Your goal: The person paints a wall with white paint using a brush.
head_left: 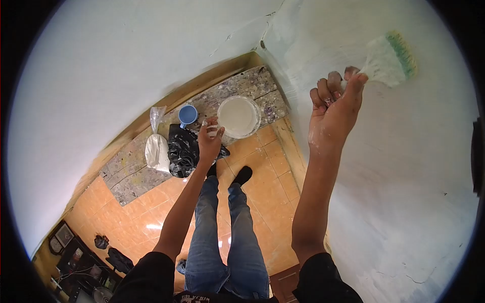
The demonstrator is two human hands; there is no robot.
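**Right hand holds a wide brush against a pale wall**

Right hand [336, 113], at the upper right of the frame, is closed in a firm grip around the handle of a wide brush [389, 60]. The brush's pale, green-tipped bristles lie flat against the wall [404, 177]. Left hand [209, 141], at centre frame, hangs lower with its fingers partly curled. It cannot be told whether it holds something small and pale.

Seen from above at upper centre, a bucket [258, 118] of whitish paint stands on a paint-spattered sheet [129, 171]. A blue cup [188, 115], a white plastic bag [156, 151] and a crumpled black bag [183, 149] lie beside it.

The painting looks partly done. The wall around the brush seems freshly coated, while a crack [242, 28] at the top centre and rough patches at the lower right are still bare. The bucket looks well filled.

No brand or label can be read. Small pale lettering at the bottom edge is too blurred to make out.
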